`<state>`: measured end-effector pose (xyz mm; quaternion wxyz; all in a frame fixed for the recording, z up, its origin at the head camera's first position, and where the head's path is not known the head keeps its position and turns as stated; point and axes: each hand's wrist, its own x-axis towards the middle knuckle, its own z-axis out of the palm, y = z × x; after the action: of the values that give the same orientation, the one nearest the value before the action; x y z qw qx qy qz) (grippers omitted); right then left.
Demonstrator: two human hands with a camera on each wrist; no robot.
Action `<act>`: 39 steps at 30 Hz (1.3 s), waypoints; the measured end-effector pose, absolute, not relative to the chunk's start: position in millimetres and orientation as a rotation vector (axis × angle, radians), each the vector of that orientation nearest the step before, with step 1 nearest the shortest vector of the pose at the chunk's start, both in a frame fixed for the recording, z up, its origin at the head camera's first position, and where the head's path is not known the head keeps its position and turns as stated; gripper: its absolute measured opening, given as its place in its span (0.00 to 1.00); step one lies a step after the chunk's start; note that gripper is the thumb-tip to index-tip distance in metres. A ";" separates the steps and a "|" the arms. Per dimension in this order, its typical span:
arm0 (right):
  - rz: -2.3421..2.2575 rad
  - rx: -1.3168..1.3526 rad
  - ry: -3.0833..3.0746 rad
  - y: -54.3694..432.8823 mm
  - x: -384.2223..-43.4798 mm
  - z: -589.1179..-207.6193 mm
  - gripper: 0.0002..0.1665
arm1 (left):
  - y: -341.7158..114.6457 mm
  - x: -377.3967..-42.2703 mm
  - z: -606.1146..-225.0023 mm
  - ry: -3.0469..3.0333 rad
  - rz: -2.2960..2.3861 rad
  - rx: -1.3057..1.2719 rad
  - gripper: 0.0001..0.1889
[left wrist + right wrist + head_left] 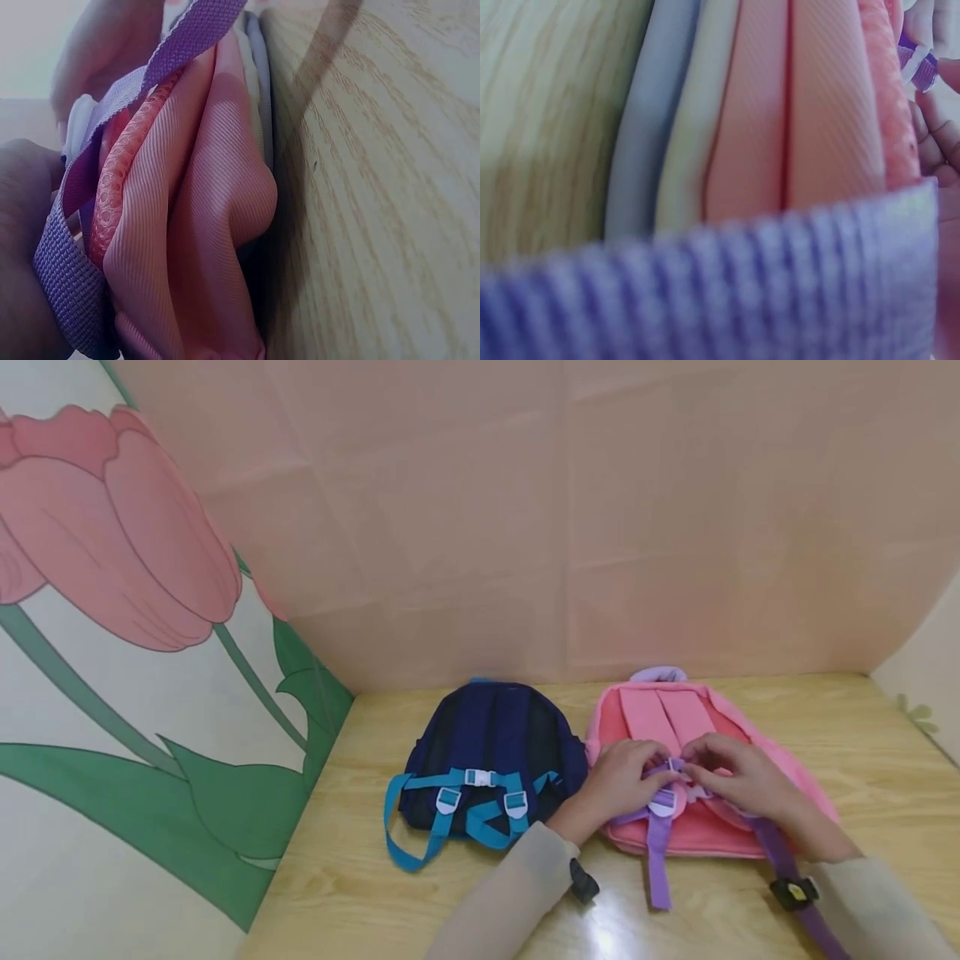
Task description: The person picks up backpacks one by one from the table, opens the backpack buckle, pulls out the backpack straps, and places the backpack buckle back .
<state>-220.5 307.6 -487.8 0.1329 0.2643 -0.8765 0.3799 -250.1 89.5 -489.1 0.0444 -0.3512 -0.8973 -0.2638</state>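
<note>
A pink backpack (723,835) lies with its straps up on the wooden table. My left hand (622,775) pinches a purple strap (675,765) over the middle of this pack, at a small pale slider. From the other side my right hand (742,772) pinches the same strap, its fingertips close to the left ones. Just below the fingers sits a pale pink buckle (699,792). A white strap adjuster (662,803) is beside it, with a purple strap end (658,868) hanging toward the table's front. In the right wrist view, purple webbing (780,277) crosses close to the camera.
A navy backpack (491,727) with blue straps and a white buckle (480,777) lies left of the pink one, touching or overlapping its edge. Behind both rises a pinkish-brown backdrop (450,527). A tulip-painted panel (150,693) borders the table (337,893) on the left.
</note>
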 end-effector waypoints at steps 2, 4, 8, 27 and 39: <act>1.105 0.776 -2.544 308.1 -221.0 -487.9 0.16 | 90.4 -250.2 -488.8 -2.752 -0.798 -1.073 0.14; 1.109 0.784 -2.538 307.8 -221.3 -487.9 0.16 | 90.9 -250.1 -488.8 -2.760 -0.791 -1.074 0.14; 1.084 0.777 -2.533 307.3 -222.6 -488.1 0.16 | 90.5 -250.1 -488.6 -2.759 -0.787 -1.072 0.15; 1.183 0.827 -2.410 302.7 -215.3 -487.6 0.17 | 91.7 -245.8 -486.3 -2.771 -0.875 -1.045 0.13; 1.122 0.774 -2.504 303.0 -211.3 -484.1 0.13 | 92.1 -244.2 -488.1 -2.761 -0.859 -1.050 0.13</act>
<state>-211.3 303.0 -484.1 0.1447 0.2687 -0.8691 0.3894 -244.2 92.1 -488.1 0.0326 -0.3410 -0.8971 -0.2791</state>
